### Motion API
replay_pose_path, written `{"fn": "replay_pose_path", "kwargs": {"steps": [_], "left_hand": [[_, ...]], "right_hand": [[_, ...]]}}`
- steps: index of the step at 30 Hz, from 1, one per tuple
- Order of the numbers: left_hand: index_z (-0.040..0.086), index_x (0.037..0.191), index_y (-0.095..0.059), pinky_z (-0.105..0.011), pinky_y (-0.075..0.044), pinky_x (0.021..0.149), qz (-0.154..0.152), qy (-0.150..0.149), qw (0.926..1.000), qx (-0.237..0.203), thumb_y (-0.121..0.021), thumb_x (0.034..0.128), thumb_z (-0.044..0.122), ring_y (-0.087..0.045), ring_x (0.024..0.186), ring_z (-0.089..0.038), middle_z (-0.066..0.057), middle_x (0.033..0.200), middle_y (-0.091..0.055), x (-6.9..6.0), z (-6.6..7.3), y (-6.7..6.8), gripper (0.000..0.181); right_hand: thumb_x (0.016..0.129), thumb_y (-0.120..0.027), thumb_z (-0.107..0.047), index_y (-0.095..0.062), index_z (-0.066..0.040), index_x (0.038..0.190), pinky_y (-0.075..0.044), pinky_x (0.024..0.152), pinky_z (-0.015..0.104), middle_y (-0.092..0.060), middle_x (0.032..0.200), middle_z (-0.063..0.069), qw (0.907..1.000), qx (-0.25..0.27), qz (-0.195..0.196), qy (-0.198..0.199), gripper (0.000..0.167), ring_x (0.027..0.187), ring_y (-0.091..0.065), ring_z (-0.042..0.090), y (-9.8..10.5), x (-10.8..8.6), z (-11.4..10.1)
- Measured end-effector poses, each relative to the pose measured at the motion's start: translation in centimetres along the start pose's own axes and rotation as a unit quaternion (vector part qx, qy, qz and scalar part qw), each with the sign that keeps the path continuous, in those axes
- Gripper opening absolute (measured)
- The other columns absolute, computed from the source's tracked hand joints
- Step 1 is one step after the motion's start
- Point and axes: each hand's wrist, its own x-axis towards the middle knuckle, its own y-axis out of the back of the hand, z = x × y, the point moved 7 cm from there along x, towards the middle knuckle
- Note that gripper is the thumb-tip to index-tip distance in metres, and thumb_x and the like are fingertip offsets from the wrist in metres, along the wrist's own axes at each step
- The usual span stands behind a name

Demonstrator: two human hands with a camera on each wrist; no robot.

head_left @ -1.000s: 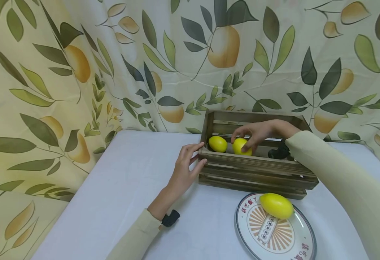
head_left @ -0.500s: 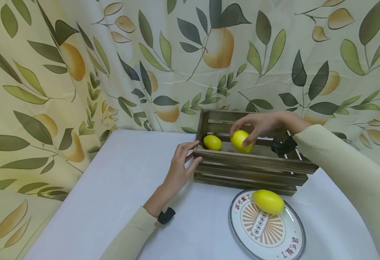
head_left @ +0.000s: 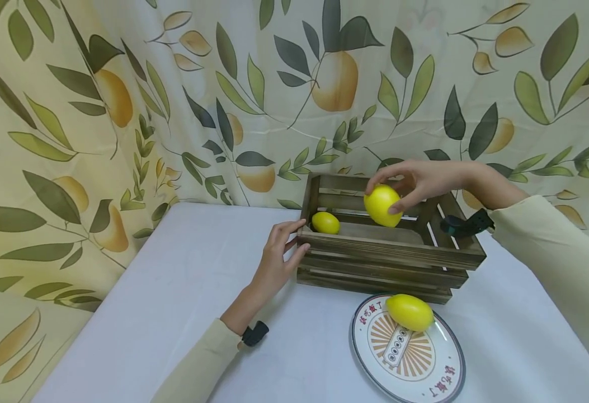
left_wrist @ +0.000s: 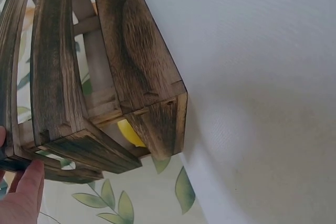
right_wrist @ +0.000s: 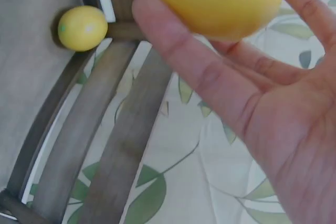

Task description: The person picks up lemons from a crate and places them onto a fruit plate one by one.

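A yellow lemon (head_left: 382,206) is held between the thumb and fingers of my right hand (head_left: 432,178), raised over the inside of a dark slatted wooden crate (head_left: 375,246). The right wrist view shows that lemon (right_wrist: 220,3) up close, partly cut off by the frame's top. A second lemon (head_left: 325,223) lies on the crate floor at its left end. My left hand (head_left: 274,263) grips the crate's left front corner, thumb on the front and fingers at the rim; in the left wrist view its fingertips (left_wrist: 32,179) touch a slat end.
In front of the crate stands a round white plate (head_left: 425,364) with a dark rim and a sunburst print. A larger lemon (head_left: 410,312) lies on its far part. White cloth (head_left: 198,280) covers the table, and a leaf-and-fruit patterned curtain (head_left: 173,112) hangs behind.
My right hand has lifted the lemon up from the crate floor and slightly right. The left hand stays at the crate corner. The head view has shifted a little.
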Motion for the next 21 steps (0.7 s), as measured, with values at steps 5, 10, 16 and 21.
{"fn": "replay_pose_path", "kwargs": {"steps": [5,10,16,21], "left_hand": [[0.008,0.140,-0.050,-0.036,-0.048,0.104,0.005,-0.003,1.0000,0.003,-0.063,0.0947,0.005,-0.047,0.127,-0.029,-0.015,0.132,-0.044,0.0,0.0,0.1,0.047],[0.007,0.140,-0.049,-0.034,-0.048,0.104,-0.002,0.000,1.0000,0.005,-0.063,0.0946,0.004,-0.047,0.128,-0.029,-0.015,0.132,-0.043,0.0,-0.1,-0.2,0.048],[0.006,0.140,-0.049,-0.034,-0.048,0.104,-0.002,-0.001,1.0000,0.007,-0.063,0.0945,0.004,-0.047,0.128,-0.028,-0.015,0.132,-0.043,-0.1,0.1,-0.3,0.048],[0.006,0.140,-0.049,-0.032,-0.048,0.104,0.001,-0.001,0.9999,0.010,-0.063,0.0947,0.004,-0.047,0.128,-0.027,-0.015,0.132,-0.043,-0.1,0.2,-0.1,0.047]], "right_hand": [[0.090,-0.067,0.001,-0.051,-0.003,0.130,-0.058,0.088,0.035,-0.054,0.129,0.005,0.9984,0.015,-0.027,0.047,0.044,0.105,-0.061,0.023,-0.9,-0.7,-2.1],[0.089,-0.065,0.006,-0.050,-0.003,0.131,-0.060,0.086,0.038,-0.052,0.128,-0.001,0.9928,0.068,-0.067,0.071,0.046,0.101,-0.062,0.025,-2.9,-1.5,-3.8],[0.090,-0.066,0.003,-0.053,-0.009,0.130,-0.061,0.081,0.041,-0.049,0.130,0.002,0.9870,0.077,-0.114,0.084,0.044,0.102,-0.060,0.025,-5.8,-2.0,-5.8],[0.090,-0.069,-0.006,-0.055,-0.015,0.130,-0.061,0.080,0.040,-0.050,0.129,0.004,0.9859,0.055,-0.135,0.082,0.043,0.105,-0.058,0.024,-7.7,-2.1,-6.9]]}}
